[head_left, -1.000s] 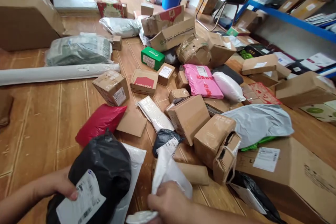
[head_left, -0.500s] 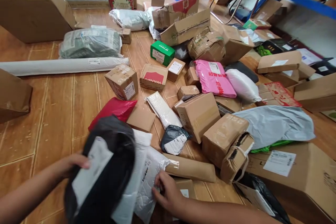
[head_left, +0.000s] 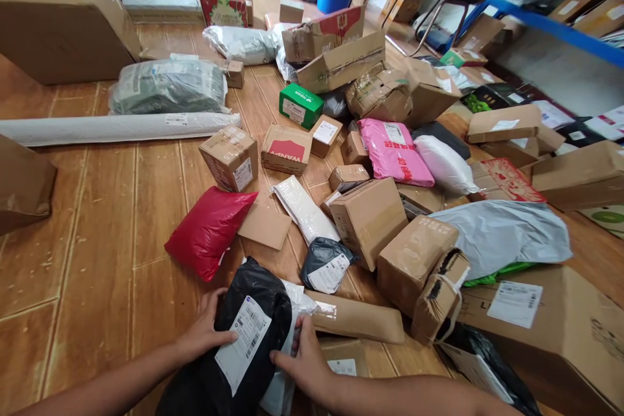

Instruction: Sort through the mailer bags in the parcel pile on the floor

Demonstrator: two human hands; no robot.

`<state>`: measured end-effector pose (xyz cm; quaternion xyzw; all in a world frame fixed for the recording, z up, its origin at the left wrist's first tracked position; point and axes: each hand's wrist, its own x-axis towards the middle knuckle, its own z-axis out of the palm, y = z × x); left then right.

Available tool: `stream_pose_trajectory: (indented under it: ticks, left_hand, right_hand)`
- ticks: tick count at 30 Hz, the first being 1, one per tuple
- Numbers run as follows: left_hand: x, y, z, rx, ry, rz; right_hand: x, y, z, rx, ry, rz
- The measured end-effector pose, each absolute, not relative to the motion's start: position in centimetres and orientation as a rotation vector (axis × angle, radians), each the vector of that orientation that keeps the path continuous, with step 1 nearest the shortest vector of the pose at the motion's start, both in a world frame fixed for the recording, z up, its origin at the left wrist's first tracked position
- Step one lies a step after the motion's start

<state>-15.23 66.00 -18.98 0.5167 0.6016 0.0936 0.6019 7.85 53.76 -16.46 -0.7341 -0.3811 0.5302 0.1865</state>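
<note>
While both hands press in from opposite sides, the black plastic mailer bag w/ white barcode label sits on the wooden floor right at the bottom centre of view, on top of a white poly mailer. Left hand is flat against the bag's left edge, fingers spread, cupping rather than pinching. Right hand lies on the bag's right edge, fingers partly on the white mailer too. Neither hand is closed round anything; both are open-palmed, touching.

Nearby: red glossy poly bag just up-left, small dark grey bag w/ label up-right, long brown paper-wrapped parcel just beside the right hand, tan taped cardboard box beyond that.

Risks, as a judgement: the black bag looks soft & slippery, so a squeeze from the sides w/o a real grip could let it slump or slide out. Right fingers overlap the white mailer, so it may get dragged along w/ the black one. Label is creased, so it could crumple further under the palm. The crowded pile close by means a sweep of the arm might knock the brown parcel or small grey bag.
</note>
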Motion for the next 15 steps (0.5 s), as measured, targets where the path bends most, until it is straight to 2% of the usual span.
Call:
stream_pose_trajectory:
  ticks: [5,7,9,11,15]
  left_hand:
    - [-16.3,65.0,-19.3,0.619,1.262,0.351]
    - [-16.6,64.9,-19.3,0.555,1.282,0.390]
    - [-16.5,64.8,-19.6,0.568,1.376,0.455]
    - [-16.1,64.8,-20.1,0.596,1.435,0.518]
    - [-15.4,64.9,-20.9,0.664,1.389,0.502]
  right_hand:
    - [7.7,60.1,-13.0,-1.931,-1.500,1.650]
    - [7.7,64.8,-11.6,-1.996,-1.768,1.587]
    - [7.6,70.3,-10.2,-2.092,-1.907,1.232]
    - [7.0,75.5,-9.2,-1.997,-1.939,0.824]
    - [3.8,81.9,-9.5,-1.666,-2.528,0.563]
